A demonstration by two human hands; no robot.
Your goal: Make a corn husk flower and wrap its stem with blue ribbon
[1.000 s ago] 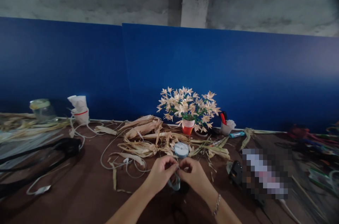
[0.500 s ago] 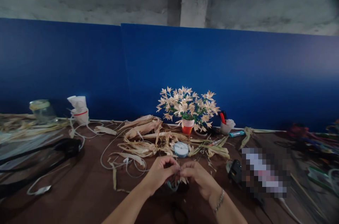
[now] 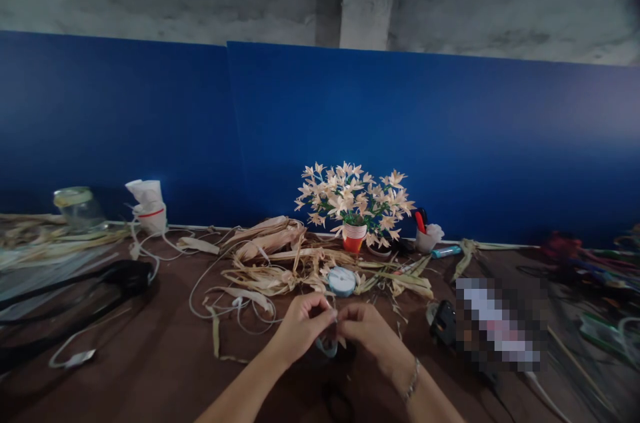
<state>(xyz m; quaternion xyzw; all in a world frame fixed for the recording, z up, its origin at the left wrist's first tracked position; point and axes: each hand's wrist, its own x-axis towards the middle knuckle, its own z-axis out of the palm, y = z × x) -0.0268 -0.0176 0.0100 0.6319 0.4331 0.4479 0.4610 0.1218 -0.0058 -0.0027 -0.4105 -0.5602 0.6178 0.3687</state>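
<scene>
- My left hand (image 3: 300,328) and right hand (image 3: 371,331) meet over the near middle of the brown wooden table (image 3: 165,369); the fingertips of both are pressed together on one small thing.
- That thing is the small blue-green strip with husk bits (image 3: 329,345); both hands pinch it, and it hangs just under my fingers, near me and just this side of the round white-and-blue spool (image 3: 342,281).
- How much of it my thumbs cover I cannot tell; the piece is tiny and my knuckles half hide it.
- A light pinch seems right to me here; dry husk looks brittle, and a hard squeeze could crack it.
- I'd hold the two pinches almost touching; a wider gap would likely let the strip twist or sag.
- Wrists low, forearms steady over the table; the silver bracelet (image 3: 413,379) on my right wrist is best held back from the piece.
- The heap of dried tan husk leaves (image 3: 270,261) lies just beyond my hands, and the thin white cable (image 3: 220,306) loops at the near left; working clear of both should avoid a snag.
- The red-and-white paper cup of pale husk flowers (image 3: 354,236) stands far off by the blue board (image 3: 450,143); the black tool (image 3: 444,324) sits to the right, near my right hand but apart; elbows in, I'd say.
</scene>
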